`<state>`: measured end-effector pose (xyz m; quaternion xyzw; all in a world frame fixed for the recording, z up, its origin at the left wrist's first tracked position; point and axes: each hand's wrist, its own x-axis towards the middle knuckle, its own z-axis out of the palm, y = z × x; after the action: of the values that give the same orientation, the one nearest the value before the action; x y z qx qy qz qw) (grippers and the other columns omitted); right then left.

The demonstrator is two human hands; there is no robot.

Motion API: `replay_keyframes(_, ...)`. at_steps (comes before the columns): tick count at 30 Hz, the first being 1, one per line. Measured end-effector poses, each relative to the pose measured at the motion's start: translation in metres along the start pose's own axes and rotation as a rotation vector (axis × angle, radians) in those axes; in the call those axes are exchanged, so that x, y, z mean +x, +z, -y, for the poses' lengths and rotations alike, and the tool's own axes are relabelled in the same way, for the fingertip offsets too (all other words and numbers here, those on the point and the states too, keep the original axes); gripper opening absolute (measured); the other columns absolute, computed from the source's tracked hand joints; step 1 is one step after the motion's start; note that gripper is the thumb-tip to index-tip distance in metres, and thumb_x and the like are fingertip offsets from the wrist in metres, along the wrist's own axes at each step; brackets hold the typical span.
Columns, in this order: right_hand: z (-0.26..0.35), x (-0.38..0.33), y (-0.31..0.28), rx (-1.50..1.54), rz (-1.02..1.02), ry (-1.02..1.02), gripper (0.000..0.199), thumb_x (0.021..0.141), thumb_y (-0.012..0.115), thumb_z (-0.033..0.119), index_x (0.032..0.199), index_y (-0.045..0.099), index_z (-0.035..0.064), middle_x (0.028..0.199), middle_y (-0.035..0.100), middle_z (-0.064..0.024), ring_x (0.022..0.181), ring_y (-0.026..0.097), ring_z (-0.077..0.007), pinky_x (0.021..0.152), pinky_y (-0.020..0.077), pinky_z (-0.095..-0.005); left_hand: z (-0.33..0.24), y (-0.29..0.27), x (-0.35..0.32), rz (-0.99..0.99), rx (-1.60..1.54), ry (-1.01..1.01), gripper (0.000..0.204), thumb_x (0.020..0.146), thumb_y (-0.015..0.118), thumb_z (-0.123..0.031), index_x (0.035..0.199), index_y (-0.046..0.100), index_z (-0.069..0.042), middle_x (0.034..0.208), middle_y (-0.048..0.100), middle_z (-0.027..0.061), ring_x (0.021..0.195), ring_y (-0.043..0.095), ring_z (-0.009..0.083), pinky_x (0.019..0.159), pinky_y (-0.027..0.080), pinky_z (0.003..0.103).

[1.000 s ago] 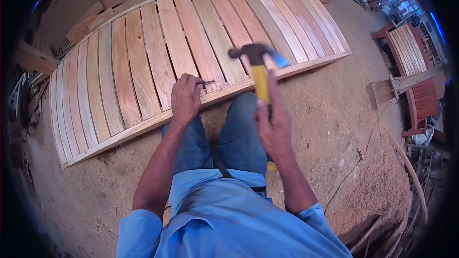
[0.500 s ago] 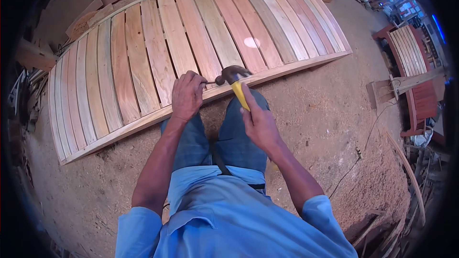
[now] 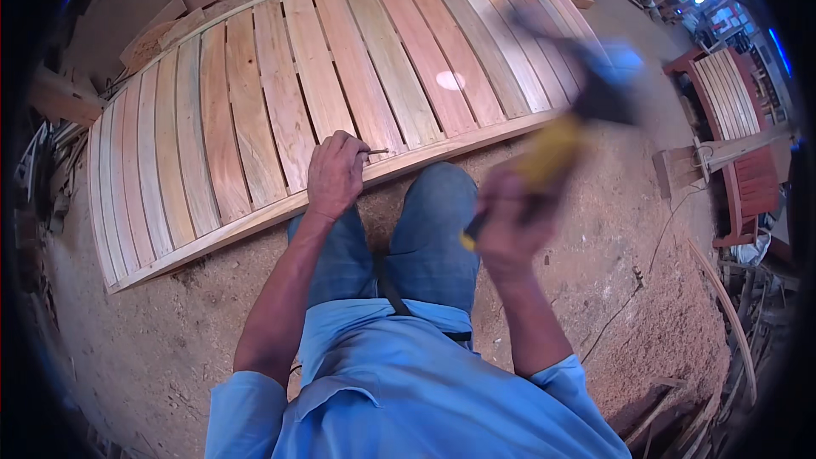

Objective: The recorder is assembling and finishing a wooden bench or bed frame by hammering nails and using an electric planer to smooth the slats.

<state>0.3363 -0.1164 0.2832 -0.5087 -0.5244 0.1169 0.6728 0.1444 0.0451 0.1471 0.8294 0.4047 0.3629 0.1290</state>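
My left hand [image 3: 333, 172] rests at the near edge of a large slatted wooden panel [image 3: 280, 93], its fingers closed round a thin metal rod [image 3: 378, 151]. The rod's free end sticks out to the right over the near frame rail; whether it is a nail or a punch I cannot tell. To the right, my right hand [image 3: 510, 225] grips the yellow and black handle of a claw hammer [image 3: 548, 153]. Both are smeared by motion. The hammer's dark head is up over the panel's right part, apart from the rod.
Sawdust covers the floor [image 3: 586, 238], with a heap of shavings [image 3: 671, 323] at the lower right. A reddish slatted wooden piece [image 3: 731, 102] stands at the far right beside a cable [image 3: 654, 255]. Boards [image 3: 127, 0] lean at the upper left.
The hammer has swung up and to the right, away from the rod, with my right hand moving right. My left hand stays almost in place, and more of the rod shows.
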Motion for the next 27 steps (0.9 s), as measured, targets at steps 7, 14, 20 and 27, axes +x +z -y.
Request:
replay_keyframes(7, -0.045, -0.059, -0.001, -0.453, 0.44, 0.509, 0.072, 0.108, 0.06, 0.011, 0.173, 0.032, 0.0193, 0.096, 0.07, -0.0288, 0.075, 0.072, -0.0404, 0.071, 0.0568, -0.0438, -0.01, -0.002, -0.005, -0.063, 0.068, 0.036, 0.009, 0.093, 0.071, -0.007, 0.102, 0.071, -0.007, 0.101, 0.063, 0.0105, 0.097, 0.064, 0.0333, 0.088, 0.05, 0.045)
replay_keyframes(14, 0.019, -0.01, -0.029, -0.324, 0.238, 0.379, 0.07, 0.111, 0.057, 0.008, 0.174, 0.029, 0.0123, 0.097, 0.076, -0.0161, 0.067, 0.065, -0.0182, 0.064, 0.0544, -0.0348, -0.016, 0.014, -0.012, -0.116, 0.093, -0.046, 0.009, 0.093, 0.072, -0.007, 0.103, 0.072, -0.008, 0.101, 0.064, 0.0101, 0.097, 0.064, 0.0323, 0.086, 0.05, 0.045)
replay_keyframes(20, 0.052, 0.033, -0.03, -0.053, -0.001, 0.004, 0.072, 0.115, 0.053, 0.013, 0.177, 0.017, 0.0149, 0.075, 0.058, -0.0029, 0.058, 0.05, -0.0085, 0.051, 0.0422, -0.0241, -0.017, 0.017, -0.012, -0.074, 0.084, -0.054, 0.009, 0.094, 0.073, -0.008, 0.103, 0.072, -0.009, 0.101, 0.064, 0.009, 0.096, 0.064, 0.0314, 0.085, 0.05, 0.045)
replay_keyframes(27, 0.032, 0.015, -0.02, -0.042, -0.049, -0.001, 0.074, 0.11, 0.06, 0.01, 0.174, 0.021, 0.0073, 0.085, 0.065, -0.007, 0.067, 0.06, -0.013, 0.056, 0.0502, -0.0316, -0.018, 0.017, -0.011, -0.075, 0.08, -0.04, 0.007, 0.094, 0.072, -0.009, 0.102, 0.073, -0.009, 0.1, 0.064, 0.0085, 0.095, 0.065, 0.0309, 0.084, 0.05, 0.045)
